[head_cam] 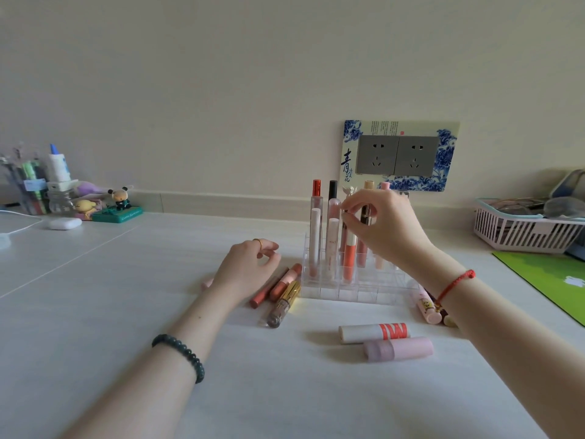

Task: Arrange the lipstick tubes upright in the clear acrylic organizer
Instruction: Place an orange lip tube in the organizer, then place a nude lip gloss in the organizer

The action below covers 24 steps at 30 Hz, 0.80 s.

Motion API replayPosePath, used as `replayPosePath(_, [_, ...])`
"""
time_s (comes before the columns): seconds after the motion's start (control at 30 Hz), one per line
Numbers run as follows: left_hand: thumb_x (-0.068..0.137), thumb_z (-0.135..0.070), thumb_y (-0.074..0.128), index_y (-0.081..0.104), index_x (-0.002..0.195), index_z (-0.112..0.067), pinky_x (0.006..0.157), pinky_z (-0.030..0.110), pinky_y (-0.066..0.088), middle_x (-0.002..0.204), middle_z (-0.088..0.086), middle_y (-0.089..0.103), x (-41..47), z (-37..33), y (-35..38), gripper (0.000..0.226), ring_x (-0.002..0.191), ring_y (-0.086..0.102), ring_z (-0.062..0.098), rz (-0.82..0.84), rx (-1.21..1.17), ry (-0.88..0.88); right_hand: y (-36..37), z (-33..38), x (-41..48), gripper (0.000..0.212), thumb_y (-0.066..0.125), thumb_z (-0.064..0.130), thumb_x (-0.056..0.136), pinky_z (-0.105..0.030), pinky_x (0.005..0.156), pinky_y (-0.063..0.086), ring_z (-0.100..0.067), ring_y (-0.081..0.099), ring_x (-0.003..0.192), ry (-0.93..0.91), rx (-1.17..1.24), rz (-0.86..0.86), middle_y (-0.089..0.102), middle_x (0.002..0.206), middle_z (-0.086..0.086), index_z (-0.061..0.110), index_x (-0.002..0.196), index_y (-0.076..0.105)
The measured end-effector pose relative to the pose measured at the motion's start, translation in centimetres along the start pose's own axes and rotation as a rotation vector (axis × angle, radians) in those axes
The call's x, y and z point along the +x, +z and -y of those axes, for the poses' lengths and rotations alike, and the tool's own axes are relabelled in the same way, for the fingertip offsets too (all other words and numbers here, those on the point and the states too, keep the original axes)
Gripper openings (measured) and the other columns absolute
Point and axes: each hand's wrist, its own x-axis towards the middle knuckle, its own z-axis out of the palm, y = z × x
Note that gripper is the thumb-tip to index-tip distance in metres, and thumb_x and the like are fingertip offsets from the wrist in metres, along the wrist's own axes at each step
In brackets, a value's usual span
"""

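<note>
The clear acrylic organizer (354, 288) stands mid-table with several lipstick tubes upright in its back rows. My right hand (384, 226) is above it, fingertips pinched on the top of a coral tube with a white cap (349, 259) standing in a slot. My left hand (248, 269) rests on the table left of the organizer, fingers loosely curled and holding nothing, next to three tubes lying flat, one of them gold-capped (283, 305). A white-and-red tube (373, 332) and a pink tube (399, 349) lie in front. Another pink tube (425, 307) lies under my right wrist.
A white slotted basket (522, 232) sits at the far right beside a green mat (550, 280). Figurines, a pen holder (28, 188) and a white earbud case (65, 223) stand at the far left by the wall. A socket plate (400, 155) is behind the organizer.
</note>
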Motion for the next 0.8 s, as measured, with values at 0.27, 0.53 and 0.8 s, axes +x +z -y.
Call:
replayPosePath(0.27, [0.082, -0.039, 0.052, 0.063, 0.107, -0.018, 0.089, 0.034, 0.048, 0.110, 0.000, 0.066, 0.9, -1.3, 1.2, 0.035, 0.102, 0.059, 0.018, 0.219, 0.187, -0.054, -2.0, -2.5, -6.5, 0.014, 0.064, 0.008, 0.076, -0.004, 0.064, 0.036, 0.003, 0.050, 0.071, -0.040, 0.006, -0.023, 0.054, 0.069, 0.023, 0.020, 0.083, 0.068])
replayPosePath(0.53, [0.072, -0.031, 0.059, 0.061, 0.070, -0.011, 0.060, 0.030, 0.044, 0.079, 0.007, 0.067, 3.4, -2.8, 1.9, 0.020, 0.071, 0.059, 0.021, 0.423, 0.342, -0.187, -2.0, -4.5, -7.6, 0.015, 0.063, 0.006, 0.076, -0.005, 0.057, 0.036, -0.001, 0.048, 0.063, 0.149, 0.104, -0.024, 0.059, 0.061, 0.017, 0.020, 0.077, 0.068])
replayPosePath(0.8, [0.078, -0.041, 0.055, 0.052, 0.055, -0.012, 0.049, 0.025, 0.033, 0.059, 0.002, 0.052, 3.5, -1.9, 2.0, 0.037, 0.056, 0.048, 0.016, 0.306, 0.180, -0.266, -2.2, -4.5, -7.8, 0.015, 0.062, 0.005, 0.078, -0.003, 0.058, 0.037, 0.006, 0.050, 0.066, 0.145, 0.107, -0.017, 0.058, 0.063, 0.020, 0.019, 0.080, 0.068])
